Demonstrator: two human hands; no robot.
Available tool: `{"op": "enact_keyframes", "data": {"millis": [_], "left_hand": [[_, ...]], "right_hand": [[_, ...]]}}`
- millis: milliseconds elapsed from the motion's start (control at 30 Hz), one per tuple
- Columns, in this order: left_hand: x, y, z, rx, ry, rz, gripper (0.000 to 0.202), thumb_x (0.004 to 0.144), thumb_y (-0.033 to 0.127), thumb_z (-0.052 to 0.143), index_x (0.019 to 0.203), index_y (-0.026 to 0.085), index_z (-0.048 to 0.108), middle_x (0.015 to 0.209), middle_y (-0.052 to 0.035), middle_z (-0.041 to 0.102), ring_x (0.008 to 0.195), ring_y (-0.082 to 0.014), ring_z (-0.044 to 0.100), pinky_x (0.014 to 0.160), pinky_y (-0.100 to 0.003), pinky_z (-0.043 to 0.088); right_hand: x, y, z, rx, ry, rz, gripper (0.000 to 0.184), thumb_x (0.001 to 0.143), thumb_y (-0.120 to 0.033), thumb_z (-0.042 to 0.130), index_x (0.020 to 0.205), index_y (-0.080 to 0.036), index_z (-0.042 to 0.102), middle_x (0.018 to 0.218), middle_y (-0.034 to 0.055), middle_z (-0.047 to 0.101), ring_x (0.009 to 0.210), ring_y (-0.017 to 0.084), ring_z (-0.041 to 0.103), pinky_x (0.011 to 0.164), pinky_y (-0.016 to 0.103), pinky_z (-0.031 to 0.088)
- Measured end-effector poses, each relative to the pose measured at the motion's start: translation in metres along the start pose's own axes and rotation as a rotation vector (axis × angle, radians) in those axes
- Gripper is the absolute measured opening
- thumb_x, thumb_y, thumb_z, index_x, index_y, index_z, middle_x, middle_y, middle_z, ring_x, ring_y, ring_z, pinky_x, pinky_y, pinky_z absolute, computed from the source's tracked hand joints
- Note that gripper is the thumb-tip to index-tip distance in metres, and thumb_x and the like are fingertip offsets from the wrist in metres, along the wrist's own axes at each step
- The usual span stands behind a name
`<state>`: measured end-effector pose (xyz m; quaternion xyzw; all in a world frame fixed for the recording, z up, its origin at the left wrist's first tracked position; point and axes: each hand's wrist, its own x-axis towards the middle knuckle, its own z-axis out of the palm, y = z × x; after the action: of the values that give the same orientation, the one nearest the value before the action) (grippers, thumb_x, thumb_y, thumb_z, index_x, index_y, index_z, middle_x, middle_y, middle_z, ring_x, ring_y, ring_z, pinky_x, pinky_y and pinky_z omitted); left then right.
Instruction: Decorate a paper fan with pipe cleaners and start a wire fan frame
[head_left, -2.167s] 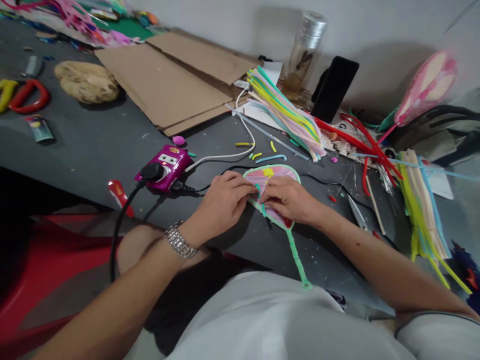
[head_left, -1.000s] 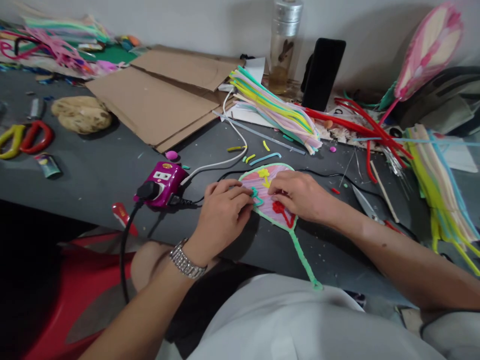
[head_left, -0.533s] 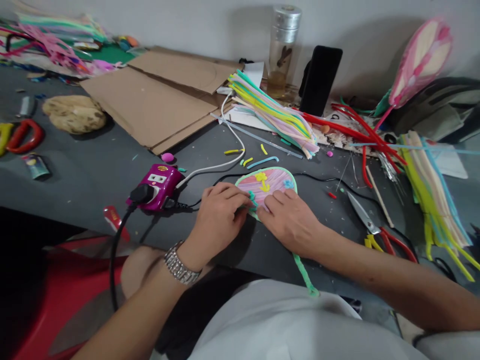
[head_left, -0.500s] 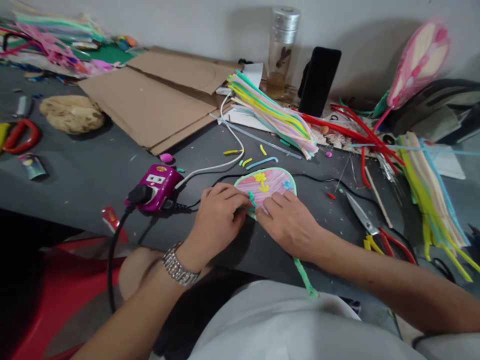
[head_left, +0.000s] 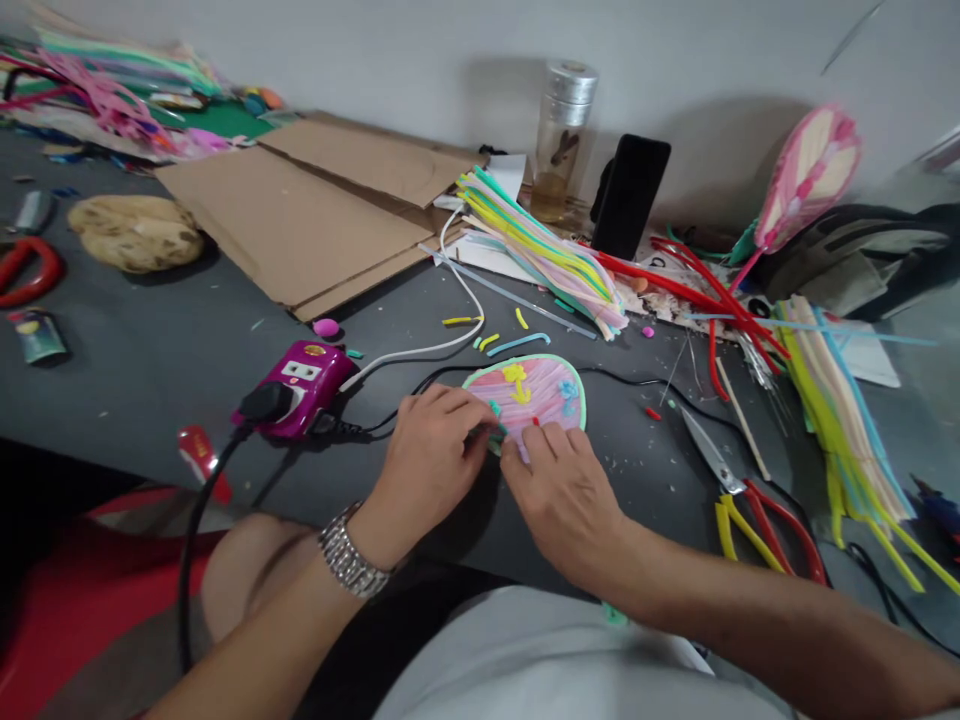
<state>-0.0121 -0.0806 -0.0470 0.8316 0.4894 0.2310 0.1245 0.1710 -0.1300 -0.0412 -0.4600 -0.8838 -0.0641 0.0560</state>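
A handmade fan with a pink striped face and a green pipe-cleaner rim lies on the dark tabletop, with yellow and blue shapes on its face. My left hand, with a metal watch on its wrist, pinches a small teal piece at the fan's lower left edge. My right hand presses the fan's lower edge, next to a small red piece. That hand hides most of the green handle, and only its tip shows.
A purple power socket with a black plug sits left of the fan. Black cable runs behind it. To the right lie scissors and red-handled pliers. Bundled pipe cleaners, cardboard sheets, a glass bottle and a black phone stand beyond.
The fan has turned and its handle now lies mostly under my right hand. My right hand has shifted down to the fan's lower edge, and the view has swung slightly.
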Motion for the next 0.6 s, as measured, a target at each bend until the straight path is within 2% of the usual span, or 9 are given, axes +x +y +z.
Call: {"op": "enact_keyframes", "data": {"millis": [400, 600], "left_hand": [[0.001, -0.005, 0.004, 0.045, -0.01, 0.038, 0.009, 0.092, 0.018, 0.07, 0.092, 0.024, 0.077, 0.099, -0.0048, 0.078, 0.094, -0.0267, 0.067, 0.075, -0.041, 0.042], [0.004, -0.004, 0.002, 0.067, -0.056, 0.04, 0.012, 0.092, 0.018, 0.07, 0.094, 0.024, 0.08, 0.1, -0.0062, 0.076, 0.096, -0.0271, 0.065, 0.074, -0.04, 0.039]], "right_hand": [[0.001, -0.002, -0.003, 0.026, 0.003, 0.018, 0.03, 0.096, -0.008, 0.051, 0.117, -0.007, 0.072, 0.095, 0.016, 0.066, 0.087, 0.028, 0.053, 0.077, 0.041, 0.041], [0.008, 0.033, -0.009, 0.29, -0.135, 0.024, 0.025, 0.099, -0.011, 0.051, 0.104, -0.016, 0.075, 0.096, 0.0112, 0.065, 0.089, 0.024, 0.054, 0.079, 0.035, 0.04]]}}
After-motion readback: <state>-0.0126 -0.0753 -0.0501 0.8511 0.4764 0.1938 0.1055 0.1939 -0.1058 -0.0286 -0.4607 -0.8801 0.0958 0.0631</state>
